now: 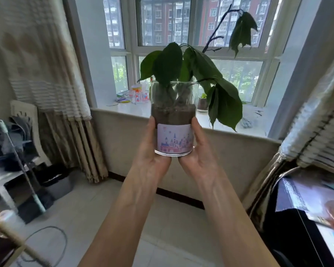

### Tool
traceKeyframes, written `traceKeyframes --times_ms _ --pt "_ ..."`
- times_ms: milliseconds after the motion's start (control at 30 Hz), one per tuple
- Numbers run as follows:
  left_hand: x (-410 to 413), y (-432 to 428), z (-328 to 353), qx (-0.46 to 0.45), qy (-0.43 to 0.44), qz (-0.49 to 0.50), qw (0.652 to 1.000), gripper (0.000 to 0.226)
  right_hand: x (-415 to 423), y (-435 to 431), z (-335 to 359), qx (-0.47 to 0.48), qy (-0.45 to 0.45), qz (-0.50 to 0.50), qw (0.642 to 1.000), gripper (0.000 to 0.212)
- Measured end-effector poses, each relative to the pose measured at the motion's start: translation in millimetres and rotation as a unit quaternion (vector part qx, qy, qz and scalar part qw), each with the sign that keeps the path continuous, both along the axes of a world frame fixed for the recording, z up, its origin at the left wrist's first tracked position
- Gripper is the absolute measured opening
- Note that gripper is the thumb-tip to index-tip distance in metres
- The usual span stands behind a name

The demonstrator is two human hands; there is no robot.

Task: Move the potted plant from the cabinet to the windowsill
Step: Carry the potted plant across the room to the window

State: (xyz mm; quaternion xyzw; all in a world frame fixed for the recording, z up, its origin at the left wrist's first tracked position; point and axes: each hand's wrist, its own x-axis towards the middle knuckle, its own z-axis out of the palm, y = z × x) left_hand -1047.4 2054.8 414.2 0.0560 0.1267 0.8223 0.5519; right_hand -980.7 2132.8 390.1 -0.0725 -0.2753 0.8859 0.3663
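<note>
Both hands, the left hand (151, 151) and right hand (198, 151), are gripping the upright clear-glass potted plant (174, 120) from opposite sides, holding it in mid-air; the white windowsill (135, 110) is lying straight ahead, beyond the pot.

Windowsill (135, 110), middle: bare white surface directly beyond the held potted plant (174, 116), open to approach from the room side.
Windowsill, left end: small cluster of colourful bottles and clutter (137, 94) occupies it.
Windowsill, right of middle: small pot (202, 104) stands near the glass; scattered small items (247, 122) lie farther right.
Left flank: curtain (46, 74) hangs beside the sill.
Right flank: curtain (314, 120) overhangs the sill's end.
Above sill: drooping leaves (226, 105) hang over the right portion.
</note>
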Motion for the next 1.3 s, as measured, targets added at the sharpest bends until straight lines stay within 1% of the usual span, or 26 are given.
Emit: traceKeyframes --times_ms 67,133,233,433,533,633,733,800,867,967,1067,1167,1267,1300 --pt "-5 19 -2 -0.002 -0.007 -0.001 1.0 0.034 -5 18 -2 -0.043 0.042 0.021 0.998 0.09" --pt "-11 34 -4 0.0 -0.015 0.0 1.0 0.036 -11 34 -4 -0.045 0.058 0.037 0.997 0.094" --pt "-23 51 -6 0.012 -0.027 0.005 1.0 0.042 -25 53 -8 -0.031 0.06 0.052 0.996 0.089" --pt "-59 76 -5 0.016 -0.026 0.001 1.0 0.035 -58 78 -4 -0.014 0.069 0.069 0.995 0.086" --pt "-89 88 -6 0.022 -0.018 0.003 1.0 0.035 -86 89 -2 -0.015 0.075 0.078 0.994 0.081" --pt "-123 98 -3 0.034 -0.006 -0.007 0.999 0.038 -118 96 4 -0.004 0.075 0.079 0.994 0.072" --pt "-154 104 3 0.04 0.004 -0.008 0.999 0.046 -148 101 10 -0.008 0.081 0.076 0.994 0.07" --pt "-178 107 7 0.044 0.015 -0.008 0.999 0.039 -173 105 13 -0.014 0.08 0.076 0.994 0.067" --pt "-196 108 11 0.036 0.021 -0.01 0.999 0.035 -195 107 14 -0.015 0.08 0.071 0.994 0.069" --pt "-222 107 10 0.023 0.029 -0.015 0.999 0.039 -223 109 8 -0.025 0.083 0.076 0.993 0.068" --pt "-246 112 6 0.02 0.014 -0.015 1.0 0.038 -243 112 5 -0.023 0.089 0.082 0.992 0.074" --pt "-271 120 -1 0.02 -0.002 -0.014 1.0 0.051 -265 117 0 -0.039 0.084 0.077 0.993 0.076" --pt "-289 130 -4 0.013 -0.01 0.001 1.0 0.053 -283 125 -1 -0.057 0.056 0.068 0.995 0.065" --pt "-294 134 -5 0.009 -0.009 0.004 1.0 0.053 -288 129 -1 -0.046 0.039 0.06 0.996 0.06"
